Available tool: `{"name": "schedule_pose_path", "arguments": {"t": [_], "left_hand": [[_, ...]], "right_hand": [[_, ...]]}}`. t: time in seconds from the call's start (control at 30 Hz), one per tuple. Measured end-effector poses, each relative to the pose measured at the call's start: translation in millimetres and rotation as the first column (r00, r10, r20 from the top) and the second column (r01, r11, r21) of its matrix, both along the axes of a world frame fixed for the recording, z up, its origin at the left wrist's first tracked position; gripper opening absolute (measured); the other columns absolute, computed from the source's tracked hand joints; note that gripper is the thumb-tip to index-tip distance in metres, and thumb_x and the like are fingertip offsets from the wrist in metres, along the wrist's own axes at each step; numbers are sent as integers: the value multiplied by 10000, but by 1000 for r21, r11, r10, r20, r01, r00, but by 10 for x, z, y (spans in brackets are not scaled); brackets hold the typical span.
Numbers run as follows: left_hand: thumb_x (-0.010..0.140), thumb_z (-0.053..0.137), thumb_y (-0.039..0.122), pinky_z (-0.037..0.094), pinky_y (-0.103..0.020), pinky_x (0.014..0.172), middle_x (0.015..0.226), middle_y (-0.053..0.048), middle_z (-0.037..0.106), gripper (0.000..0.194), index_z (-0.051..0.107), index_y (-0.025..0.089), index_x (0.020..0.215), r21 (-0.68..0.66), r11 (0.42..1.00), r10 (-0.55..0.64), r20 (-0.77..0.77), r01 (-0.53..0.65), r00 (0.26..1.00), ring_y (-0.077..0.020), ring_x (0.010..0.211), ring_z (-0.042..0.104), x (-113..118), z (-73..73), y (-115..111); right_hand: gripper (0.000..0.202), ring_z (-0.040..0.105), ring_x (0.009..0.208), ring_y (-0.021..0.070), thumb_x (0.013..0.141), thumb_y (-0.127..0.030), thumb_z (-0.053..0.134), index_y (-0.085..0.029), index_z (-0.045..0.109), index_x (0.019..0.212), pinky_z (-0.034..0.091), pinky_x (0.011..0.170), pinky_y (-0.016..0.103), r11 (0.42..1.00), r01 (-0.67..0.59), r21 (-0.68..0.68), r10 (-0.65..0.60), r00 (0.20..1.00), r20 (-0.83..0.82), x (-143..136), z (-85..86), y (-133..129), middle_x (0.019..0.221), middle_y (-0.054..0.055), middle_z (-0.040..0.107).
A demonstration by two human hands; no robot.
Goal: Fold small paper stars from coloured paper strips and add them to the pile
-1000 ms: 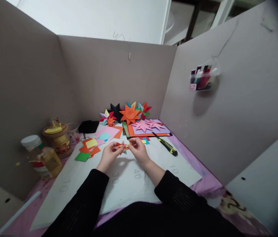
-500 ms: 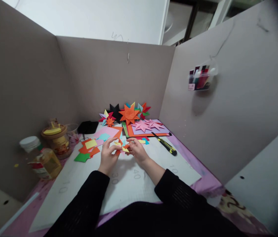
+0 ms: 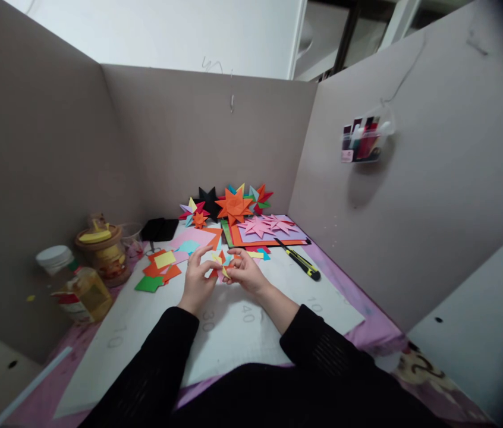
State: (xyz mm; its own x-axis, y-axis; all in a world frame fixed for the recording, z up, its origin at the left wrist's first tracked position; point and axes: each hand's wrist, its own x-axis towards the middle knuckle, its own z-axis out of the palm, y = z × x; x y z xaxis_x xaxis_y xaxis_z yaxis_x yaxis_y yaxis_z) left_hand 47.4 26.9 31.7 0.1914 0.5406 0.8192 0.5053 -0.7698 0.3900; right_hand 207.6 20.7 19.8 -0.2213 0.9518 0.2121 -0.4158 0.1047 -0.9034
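Between my two hands is a small folded paper piece (image 3: 221,261) in yellow, orange and light blue, held above the white board (image 3: 229,333). My left hand (image 3: 198,282) pinches its left side between thumb and fingers. From the right, my right hand (image 3: 248,273) grips its lower right edge, the fingertips close to a yellow point. Fingers cover part of the piece. Left of my left hand lie loose paper squares, among them a yellow one (image 3: 164,259) and a green one (image 3: 148,284).
Folded stars, one large and orange (image 3: 234,205), stand at the back beside pink stars (image 3: 258,226) on coloured sheets. A yellow-black cutter (image 3: 302,264) lies right. Jars (image 3: 102,252) and a glue bottle (image 3: 84,294) stand left. Grey walls enclose three sides.
My right thumb and fingers have shifted slightly left and down on the piece. Its yellow point is now more upright and partly covered. My left hand has hardly moved.
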Motion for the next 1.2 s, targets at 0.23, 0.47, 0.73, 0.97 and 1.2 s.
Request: {"name": "schedule_pose_path", "arguments": {"t": [0.23, 0.47, 0.73, 0.97, 1.2], "left_hand": [[642, 423, -23, 376, -421, 973, 1216, -86, 523, 546, 535, 210, 1123, -325, 940, -13, 264, 101, 964, -223, 1163, 467, -28, -61, 91], [593, 653, 134, 471, -315, 781, 1029, -82, 616, 549, 488, 175, 1115, -595, 545, -69, 671, 591, 739, -191, 910, 596, 13, -24, 96], [615, 730, 319, 439, -229, 609, 643, 23, 607, 487, 504, 147, 1011, -646, 522, -29, 639, 557, 768, -120, 597, 589, 29, 49, 37], [594, 744, 312, 438, -227, 580, 673, -24, 677, 431, 532, 152, 933, -699, 501, -54, 563, 511, 824, -155, 604, 630, 12, 31, 48], [613, 718, 301, 437, -227, 530, 633, -23, 677, 359, 554, 149, 894, -734, 499, -81, 489, 460, 869, -167, 565, 636, 3, 39, 37]], "right_hand": [[510, 613, 507, 108, 599, -113, 645, -225, 411, 1037, 484, 491, 219, 984, 175, -7, -175, 984, 19, -6, -7, 45, 656, -89, 536], [486, 557, 461, 91, 579, -104, 592, -217, 399, 1010, 442, 477, 218, 971, 237, 28, -239, 967, 92, 9, -37, 78, 629, -102, 519], [472, 514, 466, 81, 597, -121, 585, -216, 403, 1022, 399, 477, 210, 984, 168, 57, -175, 972, 155, 2, -51, 58, 637, -90, 543], [479, 519, 488, 89, 615, -154, 608, -212, 400, 1043, 412, 510, 222, 984, 170, 57, -177, 972, 154, 1, -22, 25, 627, -85, 555], [459, 503, 496, 80, 632, -156, 612, -212, 425, 1048, 392, 518, 206, 976, 188, 111, -208, 955, 211, -10, -73, 29, 608, -95, 510]]}}
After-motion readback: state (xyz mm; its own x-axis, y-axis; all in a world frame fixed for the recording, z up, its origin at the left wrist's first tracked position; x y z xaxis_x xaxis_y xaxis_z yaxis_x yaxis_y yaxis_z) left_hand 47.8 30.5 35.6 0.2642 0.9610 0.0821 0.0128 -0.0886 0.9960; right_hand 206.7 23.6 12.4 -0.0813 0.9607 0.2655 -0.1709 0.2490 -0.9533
